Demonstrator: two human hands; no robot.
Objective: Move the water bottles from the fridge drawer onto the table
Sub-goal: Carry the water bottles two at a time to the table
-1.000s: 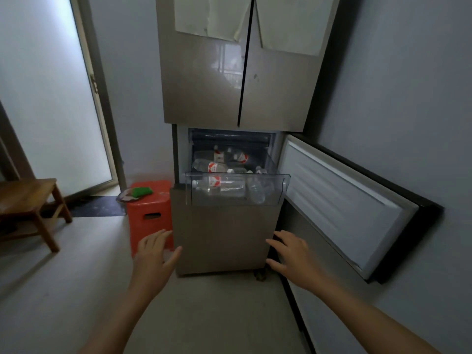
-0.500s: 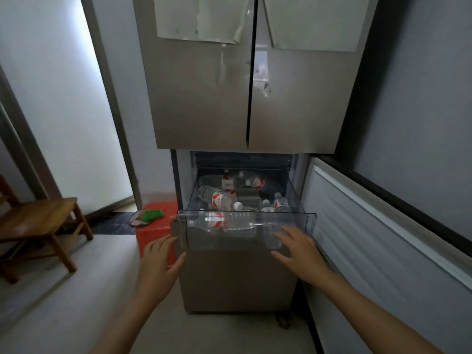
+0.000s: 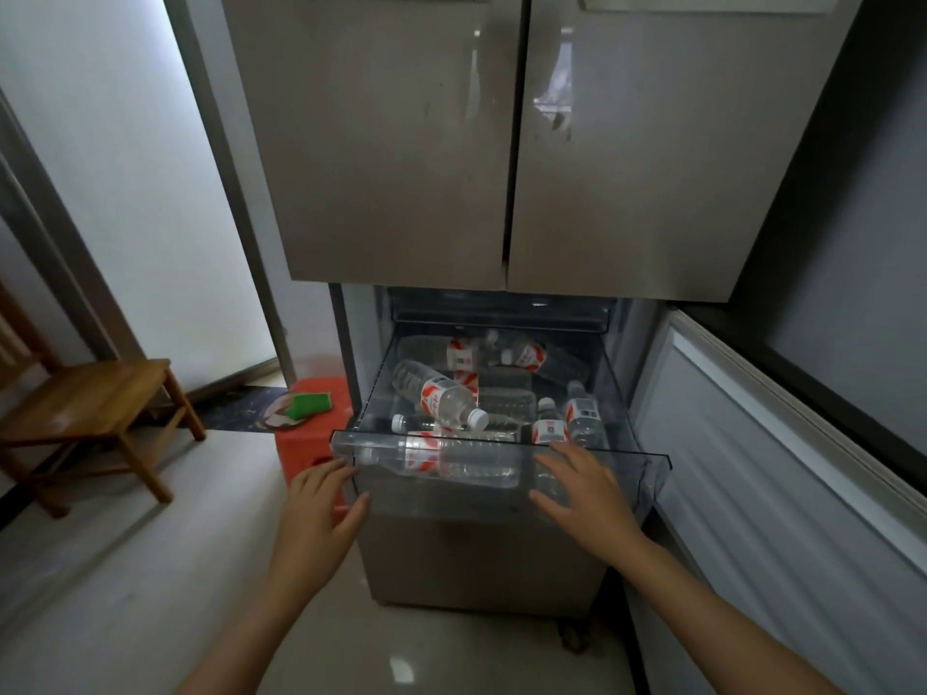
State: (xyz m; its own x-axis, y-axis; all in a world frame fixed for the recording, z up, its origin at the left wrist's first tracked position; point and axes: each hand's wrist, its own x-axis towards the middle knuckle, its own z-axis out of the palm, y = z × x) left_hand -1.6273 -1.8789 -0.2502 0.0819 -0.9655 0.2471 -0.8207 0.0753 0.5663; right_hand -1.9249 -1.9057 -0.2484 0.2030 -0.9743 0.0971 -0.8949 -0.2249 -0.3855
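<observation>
Left hand (image 3: 321, 504), right hand (image 3: 584, 494) spread empty before the drawer (image 3: 633, 469); rear bottles (image 3: 531, 356) murky.

**Dim Room, Daylight From the Left**

Daylight comes through the frosted white glass door (image 3: 125, 168) at far left, the brightest area and nearly washed out. Away from it the scene is dim and greyish, and the plain grey wall (image 3: 853, 218) on the right is darkest. The glossy beige fridge doors (image 3: 401, 143) carry a soft sheen, with a pale window-shaped glare patch on the right one. A small glint sits on the pale tiled floor (image 3: 125, 569) near the bottom centre. The brown wooden chair (image 3: 95, 408) lays a soft shadow beneath itself. The front rim of the clear plastic fridge drawer (image 3: 637, 469) catches a thin highlight. Label print on the clear water bottles (image 3: 441, 401) is too soft to read. Straight edges bow and lean toward the borders.
</observation>
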